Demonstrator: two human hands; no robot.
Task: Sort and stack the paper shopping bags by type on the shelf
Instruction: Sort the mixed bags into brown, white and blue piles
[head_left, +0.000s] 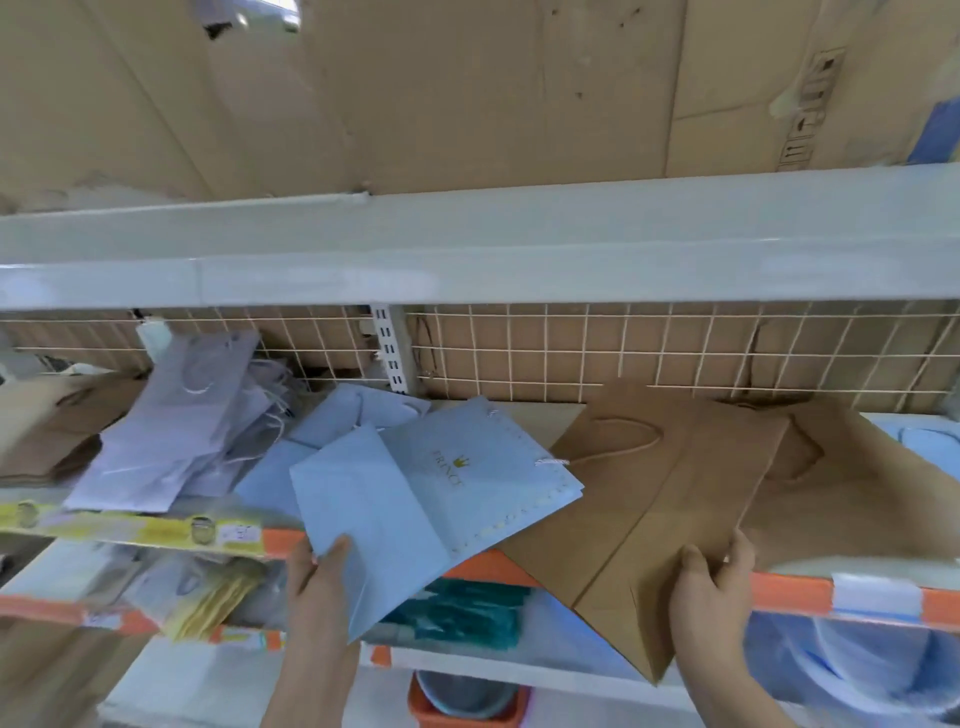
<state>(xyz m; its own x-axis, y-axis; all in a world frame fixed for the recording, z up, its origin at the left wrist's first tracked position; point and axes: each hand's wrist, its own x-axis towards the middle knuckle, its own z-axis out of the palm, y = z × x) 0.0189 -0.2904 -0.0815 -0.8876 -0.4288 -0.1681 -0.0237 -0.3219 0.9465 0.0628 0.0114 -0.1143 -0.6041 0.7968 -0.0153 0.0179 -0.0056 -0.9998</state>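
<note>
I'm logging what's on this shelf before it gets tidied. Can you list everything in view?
Light blue paper bag: one held, more beneath, pale blue with a gold crown print, shelf centre.
Brown paper bag: one held, more behind it, kraft brown, shelf right.
White paper bags: loose pile, count unclear, shelf left.
Wire grid: one, white, behind the shelf.
Cardboard: several flattened sheets, tan, upper shelf.
Teal items: blurred, lower shelf.
Yellow items: blurred, lower shelf left.
Left hand: grips the blue bag's near corner.
Right hand: grips the brown bag's near edge.
</note>
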